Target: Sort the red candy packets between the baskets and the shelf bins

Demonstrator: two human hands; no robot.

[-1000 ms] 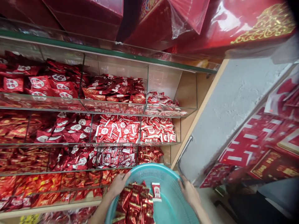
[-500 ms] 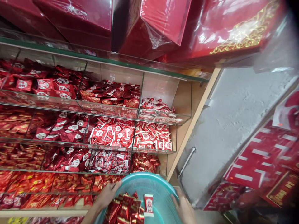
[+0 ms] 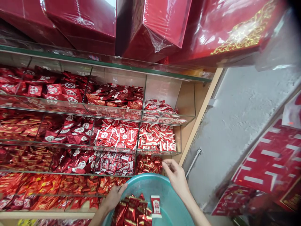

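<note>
My left hand (image 3: 117, 195) grips the rim of a teal plastic basket (image 3: 168, 183) at the left side, with the thumb lying along the edge. Inside the basket lies a heap of red and gold wrapped sweets (image 3: 131, 212). Beside the heap rests one red and white packet (image 3: 156, 206). Raised above the basket's right rim, my right hand (image 3: 173, 172) has its fingers loosely bent, and I see nothing in them. Its fingertips are close to a compartment of red and gold wrapped sweets (image 3: 149, 164).
Glass-divided shelves hold red packets (image 3: 116, 135) in several tiers. Large red boxes (image 3: 162, 25) in clear wrap stand on the glass shelf (image 3: 105, 64) above. A wooden side panel (image 3: 199, 116) borders a grey wall (image 3: 237, 116). Red and white packages (image 3: 265, 157) hang at the right.
My right hand has let go of the basket's right rim and moved up and left toward the shelf. My left hand keeps hold, and the basket appears slightly farther right.
</note>
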